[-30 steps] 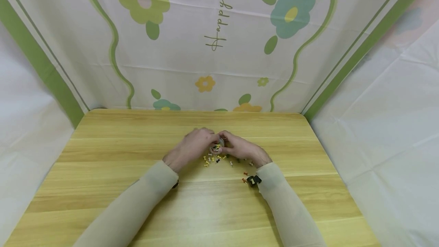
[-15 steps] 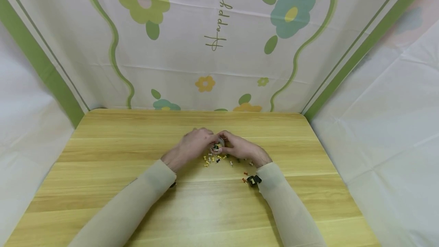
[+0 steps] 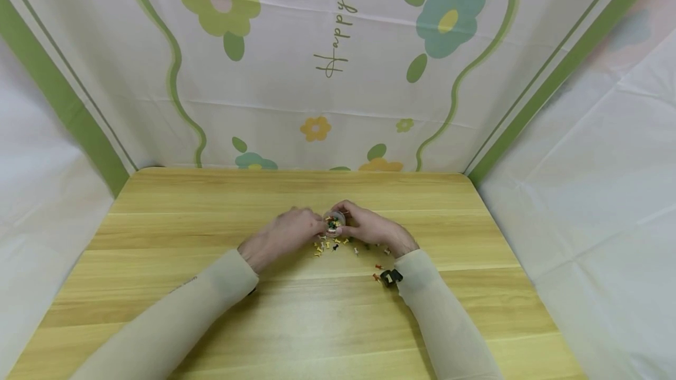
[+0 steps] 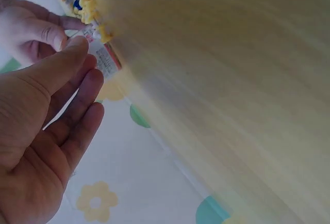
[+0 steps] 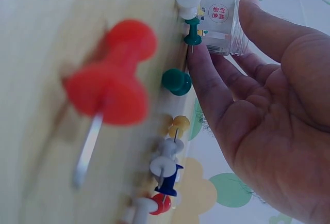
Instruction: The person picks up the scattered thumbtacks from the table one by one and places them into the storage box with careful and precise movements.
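In the head view, a small clear glass jar (image 3: 342,217) with push pins inside stands near the middle of the table. My right hand (image 3: 372,227) holds it from the right, thumb at the near side. The right wrist view shows the jar's printed label (image 5: 219,15) and threaded neck between thumb and fingers. My left hand (image 3: 287,230) is at the jar's left side, fingers loosely bent; no pin shows between thumb and fingers in the left wrist view. Loose yellow push pins (image 3: 318,249) and white ones lie in front of the jar, with a dark one (image 3: 335,247) among them.
Two red push pins (image 3: 376,277) lie nearer the right sleeve, beside a black wrist device (image 3: 391,277). A green push pin (image 5: 176,82) lies by the right fingers. The wooden table (image 3: 317,333) meets a flowered cloth backdrop (image 3: 285,87) at its far edge.
My left hand has drawn back from over the jar's mouth to the left and slightly toward me, uncovering the pins inside. My right hand and the jar stay put.
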Demonstrator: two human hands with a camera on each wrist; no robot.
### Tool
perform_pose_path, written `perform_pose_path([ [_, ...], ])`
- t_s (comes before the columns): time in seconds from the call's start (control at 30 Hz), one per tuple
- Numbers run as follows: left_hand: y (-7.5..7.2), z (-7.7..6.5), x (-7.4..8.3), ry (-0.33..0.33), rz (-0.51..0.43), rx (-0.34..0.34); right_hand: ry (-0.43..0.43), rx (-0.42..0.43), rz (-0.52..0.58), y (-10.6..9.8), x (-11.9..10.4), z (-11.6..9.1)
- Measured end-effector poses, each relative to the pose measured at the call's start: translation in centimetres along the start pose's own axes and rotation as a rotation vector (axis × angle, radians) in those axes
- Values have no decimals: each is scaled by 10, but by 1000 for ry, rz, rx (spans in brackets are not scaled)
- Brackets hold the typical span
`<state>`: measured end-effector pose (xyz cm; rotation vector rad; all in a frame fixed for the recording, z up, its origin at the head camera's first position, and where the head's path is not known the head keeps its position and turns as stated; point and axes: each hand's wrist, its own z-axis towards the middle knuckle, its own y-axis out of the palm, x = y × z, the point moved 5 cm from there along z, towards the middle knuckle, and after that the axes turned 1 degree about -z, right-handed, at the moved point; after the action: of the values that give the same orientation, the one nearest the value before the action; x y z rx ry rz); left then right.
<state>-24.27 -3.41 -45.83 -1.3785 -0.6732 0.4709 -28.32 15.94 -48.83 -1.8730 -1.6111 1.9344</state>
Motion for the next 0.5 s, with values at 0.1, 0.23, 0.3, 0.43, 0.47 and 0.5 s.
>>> perform_pose_path([
  [0.1, 3, -1, 1, 7, 15, -20, 0, 2, -3, 0, 0, 0],
  [0.23, 8, -2, 1, 2, 22, -37, -1, 4, -6, -1, 1, 0],
  [0.3, 9, -2, 1, -2, 23, -46, -1, 4, -5, -1, 1, 0],
  [0.43, 10, -2, 1, -8, 35, -55, 1, 7, -8, -1, 1, 0],
  [0.47, 11, -3, 1, -8, 35, -56, 1, 7, -9, -1, 1, 0],
  [0.5, 11, -3, 1, -6, 36, -55, 1, 7, -11, -1, 0, 0],
])
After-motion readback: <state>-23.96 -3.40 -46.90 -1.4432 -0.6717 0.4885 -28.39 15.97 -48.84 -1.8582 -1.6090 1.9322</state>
